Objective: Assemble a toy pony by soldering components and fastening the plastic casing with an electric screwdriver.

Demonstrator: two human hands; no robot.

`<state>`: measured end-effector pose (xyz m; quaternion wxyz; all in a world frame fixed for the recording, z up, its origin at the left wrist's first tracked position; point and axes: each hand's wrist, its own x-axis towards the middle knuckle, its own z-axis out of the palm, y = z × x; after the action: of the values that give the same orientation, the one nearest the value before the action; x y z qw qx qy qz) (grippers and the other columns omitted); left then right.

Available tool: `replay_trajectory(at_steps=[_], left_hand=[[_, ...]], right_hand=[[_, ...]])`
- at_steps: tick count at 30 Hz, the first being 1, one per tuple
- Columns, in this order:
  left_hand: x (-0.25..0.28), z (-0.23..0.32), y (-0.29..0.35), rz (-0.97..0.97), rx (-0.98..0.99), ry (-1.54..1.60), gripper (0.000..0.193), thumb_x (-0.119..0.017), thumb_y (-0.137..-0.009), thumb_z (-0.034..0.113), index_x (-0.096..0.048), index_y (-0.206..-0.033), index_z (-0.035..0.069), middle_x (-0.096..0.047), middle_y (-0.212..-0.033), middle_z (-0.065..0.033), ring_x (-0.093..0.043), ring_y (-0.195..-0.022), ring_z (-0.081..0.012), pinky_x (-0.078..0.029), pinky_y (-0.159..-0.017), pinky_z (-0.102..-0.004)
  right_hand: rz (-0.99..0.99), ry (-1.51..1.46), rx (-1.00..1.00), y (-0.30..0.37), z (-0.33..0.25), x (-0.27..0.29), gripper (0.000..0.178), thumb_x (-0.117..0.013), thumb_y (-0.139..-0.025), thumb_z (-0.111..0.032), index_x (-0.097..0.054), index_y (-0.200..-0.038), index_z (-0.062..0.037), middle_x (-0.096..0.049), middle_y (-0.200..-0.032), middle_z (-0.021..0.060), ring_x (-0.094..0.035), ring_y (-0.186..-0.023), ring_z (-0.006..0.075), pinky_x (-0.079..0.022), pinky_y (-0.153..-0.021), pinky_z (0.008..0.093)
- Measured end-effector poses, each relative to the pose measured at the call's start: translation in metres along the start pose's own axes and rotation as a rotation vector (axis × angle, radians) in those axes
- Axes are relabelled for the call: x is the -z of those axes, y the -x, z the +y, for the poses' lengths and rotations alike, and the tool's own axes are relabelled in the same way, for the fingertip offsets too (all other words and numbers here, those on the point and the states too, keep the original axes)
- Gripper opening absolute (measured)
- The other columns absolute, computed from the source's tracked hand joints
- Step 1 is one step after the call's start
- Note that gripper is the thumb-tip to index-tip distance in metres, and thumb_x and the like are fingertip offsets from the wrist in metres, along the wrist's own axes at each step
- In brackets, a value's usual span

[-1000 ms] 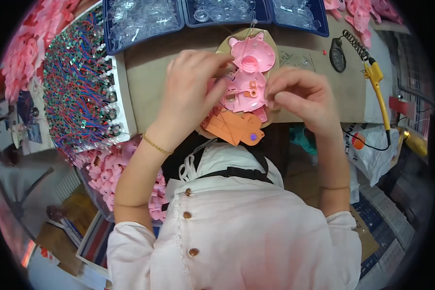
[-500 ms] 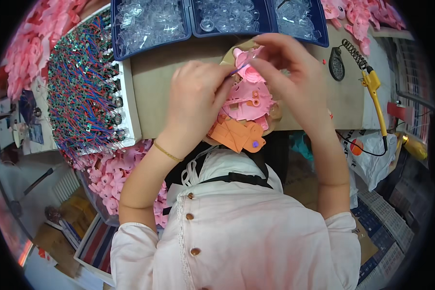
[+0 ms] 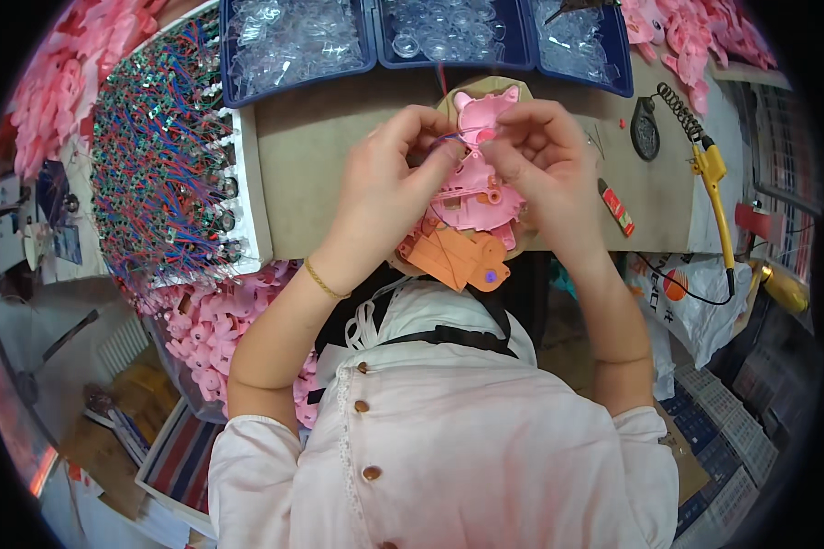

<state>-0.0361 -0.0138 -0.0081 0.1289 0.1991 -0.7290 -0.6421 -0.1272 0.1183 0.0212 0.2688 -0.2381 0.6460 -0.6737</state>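
Observation:
A pink plastic toy shell (image 3: pixel 471 206), open side up with an eared head half at its far end, lies in front of me at the table's edge. Thin coloured wires (image 3: pixel 449 139) run over its neck, pinched between the thumb and fingers of my left hand (image 3: pixel 394 174). My right hand (image 3: pixel 554 160) bends its thumb and fingers in over the right side of the head half; anything at their tips is too small to make out. An orange plastic piece (image 3: pixel 449 259) with a purple spot overlaps the shell's near end.
Blue bins (image 3: pixel 375 64) of clear plastic parts stand at the back. To the left, a white tray (image 3: pixel 254 183) holds wired circuit boards. A yellow soldering iron (image 3: pixel 710 163), a dark oval piece (image 3: pixel 645 133) and a red-labelled tube (image 3: pixel 616 209) are at right. Pink toy parts (image 3: pixel 206 343) fill a container below.
My right hand has come down and turned inward, closer to the head half. My left hand has shifted slightly right with the wires. The red-labelled tube now shows beside my right forearm.

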Motion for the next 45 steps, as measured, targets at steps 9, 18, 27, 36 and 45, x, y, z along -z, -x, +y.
replay_trajectory(at_steps=[9,18,27,36,45], left_hand=[[0.021,-0.001,-0.004,-0.003,0.144,0.376,0.014,-0.057,-0.088,0.010,-0.052,-0.095,-0.001,-0.064,-0.091,-0.0106,-0.061,-0.076,-0.0095,-0.048,-0.068,-0.0194],[0.017,0.001,-0.006,-0.134,0.109,0.336,0.023,-0.063,-0.083,0.012,-0.052,-0.096,-0.003,-0.061,-0.093,-0.0047,-0.061,-0.084,-0.0113,-0.050,-0.071,-0.0258],[0.021,0.006,-0.003,-0.127,-0.311,-0.330,0.035,-0.069,-0.071,0.010,-0.060,-0.104,0.004,-0.064,-0.078,-0.0097,-0.060,-0.075,-0.0209,-0.048,-0.068,-0.0309],[0.025,-0.001,-0.002,-0.114,-0.303,-0.307,0.020,-0.067,-0.075,0.019,-0.065,-0.086,0.003,-0.064,-0.078,-0.0081,-0.057,-0.076,-0.0254,-0.042,-0.076,-0.0346],[0.001,-0.014,0.009,0.159,-0.270,-0.436,0.014,-0.067,-0.078,0.014,-0.067,-0.088,0.004,-0.063,-0.081,-0.0076,-0.056,-0.073,-0.0184,-0.045,-0.067,-0.0289]], right_hand=[[-0.062,-0.107,-0.122,0.031,-0.003,0.017,0.028,-0.057,-0.075,0.008,-0.049,-0.098,-0.0040,-0.053,-0.077,0.0024,-0.050,-0.062,0.0065,-0.041,-0.053,0.0186],[-0.113,0.227,0.096,0.010,0.003,0.010,0.017,-0.063,-0.078,0.004,-0.052,-0.089,-0.0027,-0.054,-0.078,0.0025,-0.053,-0.068,0.0070,-0.043,-0.058,0.0186],[-0.164,-0.058,-0.296,0.032,-0.009,0.037,0.015,-0.058,-0.080,0.003,-0.060,-0.095,0.0047,-0.062,-0.086,0.0110,-0.062,-0.073,0.0158,-0.052,-0.065,0.0254],[-0.276,0.893,0.326,0.032,-0.008,0.028,0.015,-0.066,-0.073,-0.003,-0.063,-0.088,-0.0035,-0.064,-0.084,0.0082,-0.061,-0.078,0.0216,-0.047,-0.068,0.0316],[-0.356,1.096,0.475,0.014,0.022,0.006,0.016,-0.067,-0.074,-0.011,-0.065,-0.088,-0.0065,-0.061,-0.084,0.0048,-0.058,-0.081,0.0204,-0.040,-0.084,0.0339]])
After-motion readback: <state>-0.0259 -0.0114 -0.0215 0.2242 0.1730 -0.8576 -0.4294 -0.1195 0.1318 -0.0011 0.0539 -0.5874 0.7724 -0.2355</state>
